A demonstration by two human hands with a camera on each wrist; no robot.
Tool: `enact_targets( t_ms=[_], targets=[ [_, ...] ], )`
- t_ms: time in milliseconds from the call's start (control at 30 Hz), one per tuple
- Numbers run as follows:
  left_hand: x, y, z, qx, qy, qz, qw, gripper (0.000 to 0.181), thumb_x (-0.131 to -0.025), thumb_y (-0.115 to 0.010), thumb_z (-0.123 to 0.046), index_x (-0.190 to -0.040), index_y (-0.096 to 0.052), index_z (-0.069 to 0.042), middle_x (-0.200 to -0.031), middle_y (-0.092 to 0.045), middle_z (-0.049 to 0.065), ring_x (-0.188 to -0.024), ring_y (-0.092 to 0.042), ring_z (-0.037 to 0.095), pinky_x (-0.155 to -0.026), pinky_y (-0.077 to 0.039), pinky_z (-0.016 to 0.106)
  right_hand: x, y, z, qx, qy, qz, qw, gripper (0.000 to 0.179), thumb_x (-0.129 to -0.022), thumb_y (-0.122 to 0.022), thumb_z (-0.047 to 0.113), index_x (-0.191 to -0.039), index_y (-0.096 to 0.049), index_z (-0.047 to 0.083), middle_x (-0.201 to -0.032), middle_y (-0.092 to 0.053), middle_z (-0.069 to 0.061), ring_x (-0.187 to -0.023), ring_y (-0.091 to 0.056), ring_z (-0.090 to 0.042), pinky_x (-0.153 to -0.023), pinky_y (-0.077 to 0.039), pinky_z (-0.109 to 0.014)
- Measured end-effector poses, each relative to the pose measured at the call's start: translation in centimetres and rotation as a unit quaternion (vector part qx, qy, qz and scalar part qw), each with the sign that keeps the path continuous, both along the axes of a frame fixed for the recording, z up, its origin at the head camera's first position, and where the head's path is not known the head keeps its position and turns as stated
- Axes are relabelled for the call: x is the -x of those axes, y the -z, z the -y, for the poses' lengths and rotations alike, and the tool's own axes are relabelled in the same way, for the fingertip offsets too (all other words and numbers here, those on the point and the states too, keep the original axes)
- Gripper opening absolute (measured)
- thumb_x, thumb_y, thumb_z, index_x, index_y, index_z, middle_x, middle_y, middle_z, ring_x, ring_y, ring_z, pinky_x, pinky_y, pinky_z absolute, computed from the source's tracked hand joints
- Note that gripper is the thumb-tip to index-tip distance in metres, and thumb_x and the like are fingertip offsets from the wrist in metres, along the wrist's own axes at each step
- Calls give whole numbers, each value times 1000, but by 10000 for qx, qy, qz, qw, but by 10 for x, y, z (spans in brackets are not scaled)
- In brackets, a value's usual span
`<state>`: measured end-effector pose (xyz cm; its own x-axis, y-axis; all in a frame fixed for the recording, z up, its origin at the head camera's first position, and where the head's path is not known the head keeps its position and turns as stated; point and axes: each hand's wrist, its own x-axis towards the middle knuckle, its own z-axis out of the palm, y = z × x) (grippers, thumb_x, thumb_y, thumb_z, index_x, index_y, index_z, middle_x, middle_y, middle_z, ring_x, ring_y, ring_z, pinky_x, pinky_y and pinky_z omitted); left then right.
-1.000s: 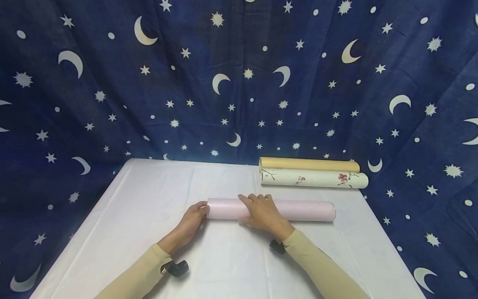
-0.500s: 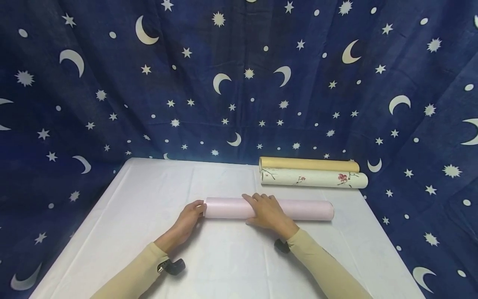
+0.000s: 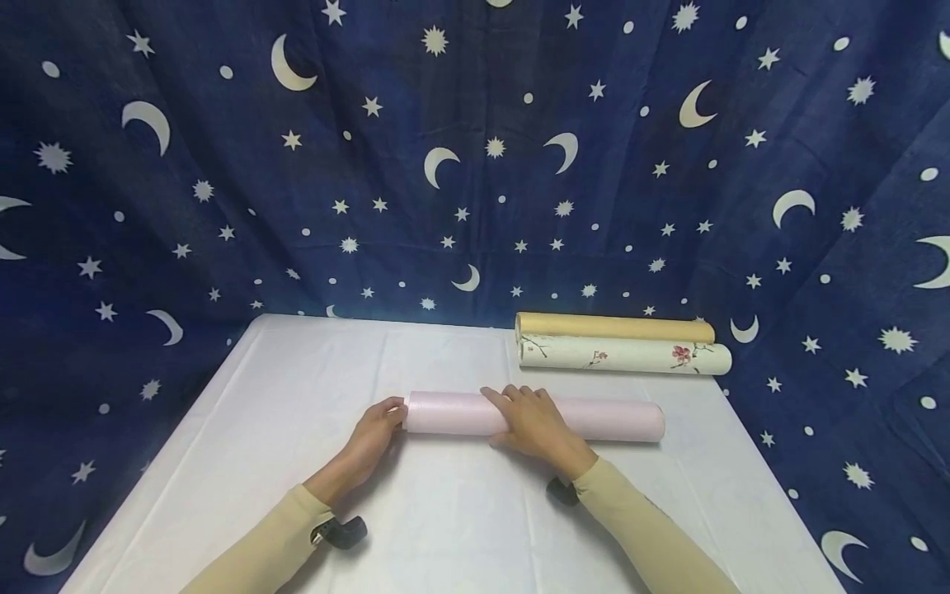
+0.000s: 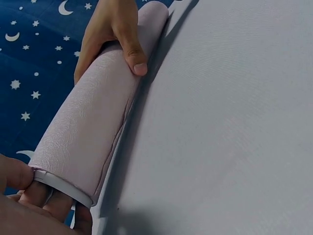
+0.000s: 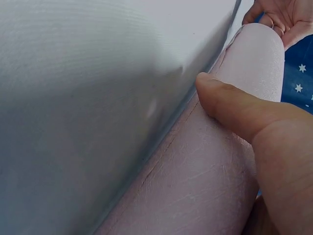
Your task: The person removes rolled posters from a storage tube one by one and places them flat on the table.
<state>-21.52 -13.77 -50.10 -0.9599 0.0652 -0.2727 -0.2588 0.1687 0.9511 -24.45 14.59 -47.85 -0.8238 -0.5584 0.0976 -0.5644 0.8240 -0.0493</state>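
Observation:
A pink, embossed wallpaper roll (image 3: 456, 414) lies crosswise on the white-covered table. My left hand (image 3: 371, 440) holds its left end. In the left wrist view, the fingers (image 4: 55, 202) reach into the roll's open end and the thumb side lies outside, by a white inner edge (image 4: 63, 185) that sticks out slightly. My right hand (image 3: 536, 423) grips the roll around its middle. In the right wrist view its thumb (image 5: 230, 100) lies along the near side, close to the paper's loose seam, while the other fingers go behind and are mostly hidden.
At the back right of the table (image 3: 312, 371) lie two more rolls side by side: a yellow roll (image 3: 616, 326) and a white roll with red blossoms (image 3: 631, 355). A dark blue curtain (image 3: 475, 198) with moons and stars hangs behind and beside the table.
Over the last second, the pink roll and my left hand have shifted slightly left. My right hand has moved a little right along the roll. Since half a second ago almost nothing differs.

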Motion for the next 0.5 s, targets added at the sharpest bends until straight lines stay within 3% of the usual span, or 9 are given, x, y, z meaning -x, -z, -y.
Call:
enact_targets(
  t_ms=[333,500],
  targets=[
    [-1,-1,-8,102,132,-231,9996,35,-102,-41,-22,-129,-56,-4,-128,-62,11,-131,-50,32,-117,-28,59,-7,-2,-10,-82,76,-190,9998,82,-76,-79,51,-146,-46,24,-115,-64,-5,-99,-61,-27,-81,-44,-42],
    [-6,-6,-7,288,24,-291,9992,35,-102,-41,-21,-127,-56,-2,-120,-65,11,-123,-53,29,-115,-29,60,-8,-3,-11,-61,-4,-173,9998,81,-77,-78,50,-146,-44,23,-115,-63,-6,-100,-60,-28,-82,-44,-44]
  ],
)
